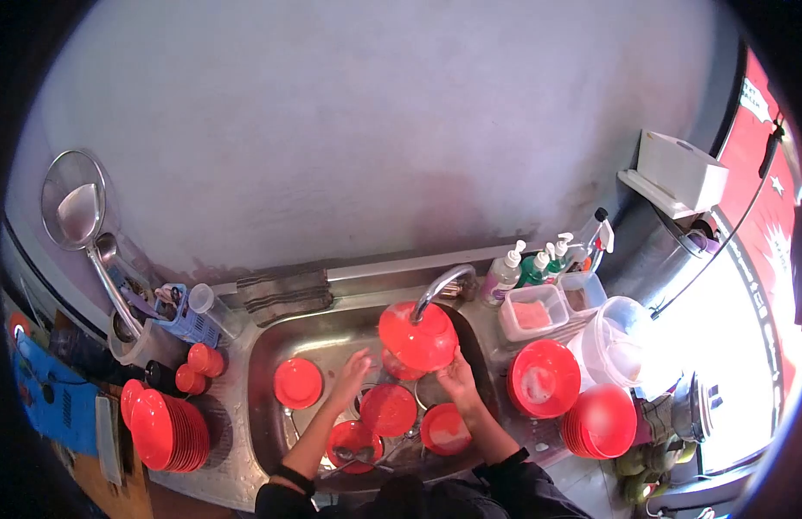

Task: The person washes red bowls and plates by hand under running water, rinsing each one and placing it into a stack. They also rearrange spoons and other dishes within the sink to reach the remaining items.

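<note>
"Since the red bowl (410, 342) occupies the centre of the view, where exactly is it?"

"Raised over the steel sink (349, 330), beneath the curved faucet (444, 278), whose spout overlaps it from this viewpoint."

"How is it gripped?"

"The right hand (455, 378) holds its lower right edge, fingers closed at the rim. The left hand (353, 372) is near the opposite side, fingers loosely apart, with nothing visible in its grasp."

"What lies below?"

"Further red dishes: one at the left (298, 383), one in the middle (389, 408), one at the right (445, 429), and one toward the wearer, with metal utensils (359, 453) across it."

"And on the flanking surfaces?"

"At left, a tall stack of red bowls (154, 430), small red cups (204, 358) and a blue basket (192, 323). At right, a bowl with whitish suds (544, 381), a second red stack (602, 424), a clear container (532, 313) with something pinkish in it, and pump bottles (503, 278)."

"Farthest out?"

"A long-handled strainer (75, 208), upright before the pale wall (384, 130)."
</note>
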Motion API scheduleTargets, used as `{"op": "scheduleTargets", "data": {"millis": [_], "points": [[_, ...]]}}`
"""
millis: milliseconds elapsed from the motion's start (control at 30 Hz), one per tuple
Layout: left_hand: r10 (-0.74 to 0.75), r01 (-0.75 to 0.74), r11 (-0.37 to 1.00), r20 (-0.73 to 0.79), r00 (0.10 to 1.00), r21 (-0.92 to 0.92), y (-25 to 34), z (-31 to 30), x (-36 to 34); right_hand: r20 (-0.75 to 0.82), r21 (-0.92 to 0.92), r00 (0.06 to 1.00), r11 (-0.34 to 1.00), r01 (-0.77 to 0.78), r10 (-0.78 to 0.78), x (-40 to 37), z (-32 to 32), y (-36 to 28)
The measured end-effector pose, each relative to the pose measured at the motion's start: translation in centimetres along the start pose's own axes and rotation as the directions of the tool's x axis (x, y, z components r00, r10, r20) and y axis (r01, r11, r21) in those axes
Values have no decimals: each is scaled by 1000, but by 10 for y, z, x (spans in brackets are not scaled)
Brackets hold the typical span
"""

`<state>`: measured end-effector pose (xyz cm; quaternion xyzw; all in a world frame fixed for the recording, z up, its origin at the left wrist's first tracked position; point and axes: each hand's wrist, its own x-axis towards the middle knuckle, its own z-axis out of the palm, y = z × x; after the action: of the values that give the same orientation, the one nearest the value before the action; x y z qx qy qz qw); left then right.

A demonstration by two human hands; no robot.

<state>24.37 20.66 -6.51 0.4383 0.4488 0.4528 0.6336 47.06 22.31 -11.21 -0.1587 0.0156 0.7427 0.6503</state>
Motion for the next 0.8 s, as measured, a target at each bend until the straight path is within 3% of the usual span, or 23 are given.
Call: {"op": "scheduleTargets", "data": {"millis": [33,100,200,267,333,367,433,567,633,800], "points": [[-8,8,1000,6,1000,-2,-8,7,11,-10,22,999,999,-35,35,-1,0,-1],[-206,255,858,156,966,-446,-17,18,31,-22,-5,997,997,-71,71,-6,10,-6],[-140,209,753,158,977,-624,4,41,38,-16,-129,992,984,-123,122,-11,8,-14],[-151,209,760,146,978,-615,0,41,43,15,-222,991,966,-130,136,-9,8,-17],[-232,252,814,105,967,-523,-1,40,43,-143,-249,980,954,-169,136,-15,21,-18],[-237,255,813,101,966,-524,-4,40,44,-147,-246,979,954,-174,140,-12,15,-20],[-294,339,756,172,940,-560,-11,38,43,-80,-288,992,950,-118,99,-6,6,-22],[-241,322,782,217,946,-534,-38,22,55,-103,-289,995,957,-16,-14,-3,11,-18],[-222,283,860,187,957,-425,-24,33,51,-163,-163,987,986,-34,8,-11,35,-15],[-192,291,870,270,943,-398,-18,41,46,-115,-81,992,995,-53,43,1,17,-13]]}}
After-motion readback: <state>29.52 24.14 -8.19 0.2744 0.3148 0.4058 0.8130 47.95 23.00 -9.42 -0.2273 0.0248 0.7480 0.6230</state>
